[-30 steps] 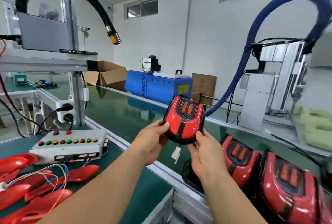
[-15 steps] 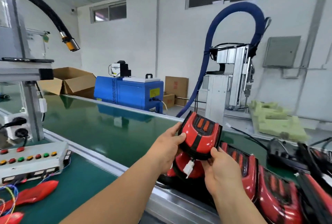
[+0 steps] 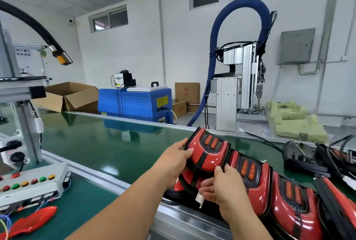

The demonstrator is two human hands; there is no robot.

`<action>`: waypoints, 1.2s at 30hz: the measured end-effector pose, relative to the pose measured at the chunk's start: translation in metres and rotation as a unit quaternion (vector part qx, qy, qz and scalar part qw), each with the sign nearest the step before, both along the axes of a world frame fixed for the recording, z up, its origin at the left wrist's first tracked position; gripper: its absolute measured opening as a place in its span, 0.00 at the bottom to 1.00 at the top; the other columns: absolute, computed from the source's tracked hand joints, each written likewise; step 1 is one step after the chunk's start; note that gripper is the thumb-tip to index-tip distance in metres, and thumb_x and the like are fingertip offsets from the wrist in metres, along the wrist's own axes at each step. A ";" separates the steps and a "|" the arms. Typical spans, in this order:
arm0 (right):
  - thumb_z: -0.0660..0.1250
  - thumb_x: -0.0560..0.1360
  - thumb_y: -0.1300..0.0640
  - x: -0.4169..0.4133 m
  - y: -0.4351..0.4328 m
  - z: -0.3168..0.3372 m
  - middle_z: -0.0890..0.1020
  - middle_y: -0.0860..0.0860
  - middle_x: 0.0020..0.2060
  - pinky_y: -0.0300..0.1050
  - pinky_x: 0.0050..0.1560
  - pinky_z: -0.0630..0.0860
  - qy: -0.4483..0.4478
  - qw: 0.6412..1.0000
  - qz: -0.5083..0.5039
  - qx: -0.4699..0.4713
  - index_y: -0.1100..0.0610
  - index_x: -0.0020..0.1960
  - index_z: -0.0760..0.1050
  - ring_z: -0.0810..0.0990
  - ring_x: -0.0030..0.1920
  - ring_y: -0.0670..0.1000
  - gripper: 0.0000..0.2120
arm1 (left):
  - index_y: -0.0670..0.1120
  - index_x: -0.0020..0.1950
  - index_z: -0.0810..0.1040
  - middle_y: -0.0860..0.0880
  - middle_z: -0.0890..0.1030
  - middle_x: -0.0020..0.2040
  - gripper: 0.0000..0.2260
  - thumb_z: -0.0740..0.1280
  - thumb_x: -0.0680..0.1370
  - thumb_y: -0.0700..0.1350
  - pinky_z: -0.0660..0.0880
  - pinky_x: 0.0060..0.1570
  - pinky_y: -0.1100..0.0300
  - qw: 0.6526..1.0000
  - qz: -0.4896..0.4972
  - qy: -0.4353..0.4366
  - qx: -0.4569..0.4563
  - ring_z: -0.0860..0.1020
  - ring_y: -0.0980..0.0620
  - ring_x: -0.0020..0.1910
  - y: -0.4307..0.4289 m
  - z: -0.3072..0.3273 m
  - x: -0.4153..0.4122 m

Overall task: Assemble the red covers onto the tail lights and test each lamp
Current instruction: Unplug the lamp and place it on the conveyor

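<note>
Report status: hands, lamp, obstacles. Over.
Left hand grips glossy red-black plastic tail light, left edge. Right hand holds its near edge. Over row of red tail lights on green conveyor belt; no obstruction seen.

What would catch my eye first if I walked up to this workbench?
A glossy red tail light sits mid-view, gripped by the left hand at its side and the right hand at its lower edge. Just right of it, a row of similar lights lies along the green conveyor belt. Behind, a thick blue hose arches over a metal machine.
</note>
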State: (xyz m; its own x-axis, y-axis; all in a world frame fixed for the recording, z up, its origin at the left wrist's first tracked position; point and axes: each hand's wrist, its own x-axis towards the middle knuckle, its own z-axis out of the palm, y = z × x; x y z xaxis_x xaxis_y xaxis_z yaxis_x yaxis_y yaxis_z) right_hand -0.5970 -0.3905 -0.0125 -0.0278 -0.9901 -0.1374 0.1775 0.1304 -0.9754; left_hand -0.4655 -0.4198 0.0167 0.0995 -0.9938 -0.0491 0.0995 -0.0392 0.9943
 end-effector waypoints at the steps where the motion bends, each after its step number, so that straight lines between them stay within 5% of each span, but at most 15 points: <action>1: 0.52 0.84 0.60 0.002 0.001 -0.002 0.81 0.63 0.34 0.41 0.23 0.75 -0.007 1.000 -0.001 -0.007 0.55 0.79 0.50 0.79 0.25 0.53 0.24 | 0.49 0.74 0.67 0.43 0.84 0.53 0.21 0.61 0.81 0.37 0.79 0.52 0.52 1.000 0.002 -0.013 0.001 0.83 0.47 0.48 -0.001 -0.002 0.000; 5: 0.52 0.84 0.63 0.012 0.005 -0.010 0.80 0.63 0.36 0.40 0.24 0.76 -0.050 0.998 -0.036 -0.028 0.54 0.79 0.53 0.79 0.29 0.55 0.25 | 0.51 0.72 0.69 0.44 0.82 0.56 0.19 0.60 0.81 0.39 0.75 0.62 0.48 0.999 0.007 -0.054 0.000 0.81 0.46 0.55 -0.005 -0.009 0.000; 9: 0.53 0.83 0.66 0.020 0.014 -0.017 0.80 0.65 0.41 0.38 0.26 0.76 -0.093 0.993 -0.057 -0.045 0.60 0.78 0.56 0.79 0.32 0.56 0.24 | 0.58 0.60 0.75 0.48 0.84 0.51 0.15 0.59 0.82 0.38 0.75 0.62 0.48 0.999 0.004 -0.055 0.001 0.80 0.49 0.50 -0.007 -0.015 -0.002; 14: 0.56 0.83 0.66 0.021 0.023 -0.029 0.80 0.57 0.39 0.43 0.35 0.76 -0.137 0.988 -0.060 -0.049 0.62 0.78 0.52 0.82 0.38 0.55 0.26 | 0.54 0.75 0.65 0.49 0.79 0.62 0.22 0.61 0.81 0.42 0.73 0.65 0.49 0.997 0.008 -0.082 -0.005 0.78 0.50 0.60 -0.007 -0.025 0.003; 18: 0.57 0.82 0.67 0.020 0.028 -0.035 0.80 0.57 0.38 0.40 0.28 0.79 -0.139 0.986 -0.078 -0.059 0.63 0.77 0.57 0.81 0.37 0.56 0.25 | 0.53 0.76 0.62 0.50 0.73 0.70 0.25 0.64 0.80 0.47 0.68 0.69 0.49 0.996 0.013 -0.083 -0.010 0.73 0.50 0.66 -0.003 -0.033 0.006; 27: 0.59 0.81 0.67 0.026 0.032 -0.046 0.81 0.56 0.39 0.33 0.28 0.78 -0.120 0.978 -0.124 -0.113 0.64 0.76 0.61 0.81 0.37 0.55 0.23 | 0.51 0.76 0.63 0.49 0.74 0.67 0.25 0.66 0.80 0.49 0.69 0.69 0.51 0.993 0.021 -0.106 -0.038 0.74 0.50 0.65 0.004 -0.034 0.008; 31: 0.59 0.81 0.67 0.029 0.029 -0.046 0.82 0.55 0.41 0.33 0.32 0.79 -0.107 0.978 -0.126 -0.126 0.61 0.77 0.58 0.82 0.40 0.53 0.26 | 0.51 0.76 0.63 0.52 0.76 0.64 0.33 0.72 0.74 0.52 0.72 0.65 0.56 0.982 0.011 -0.176 -0.072 0.76 0.55 0.63 0.011 -0.037 0.008; 34: 0.59 0.81 0.68 0.028 0.027 -0.044 0.82 0.54 0.42 0.33 0.32 0.79 -0.090 0.980 -0.121 -0.131 0.59 0.78 0.57 0.82 0.41 0.52 0.27 | 0.49 0.78 0.58 0.50 0.69 0.70 0.40 0.74 0.71 0.52 0.67 0.70 0.54 0.947 0.009 -0.306 -0.100 0.70 0.52 0.68 0.013 -0.039 0.008; 36: 0.59 0.80 0.68 0.028 0.026 -0.043 0.82 0.56 0.43 0.30 0.32 0.77 -0.090 0.982 -0.108 -0.128 0.59 0.78 0.55 0.82 0.41 0.52 0.28 | 0.48 0.79 0.54 0.53 0.64 0.72 0.41 0.74 0.72 0.52 0.62 0.70 0.62 0.923 0.030 -0.364 -0.119 0.66 0.55 0.70 0.014 -0.039 0.007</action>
State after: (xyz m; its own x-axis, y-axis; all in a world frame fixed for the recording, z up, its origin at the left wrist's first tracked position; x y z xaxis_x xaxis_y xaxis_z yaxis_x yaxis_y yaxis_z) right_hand -0.5692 -0.3650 -0.0560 -0.2386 -0.9665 0.0941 0.3471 -0.1754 -0.9213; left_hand -0.4589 -0.4059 -0.0221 0.0748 -0.9597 0.2709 -0.6033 0.1727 0.7786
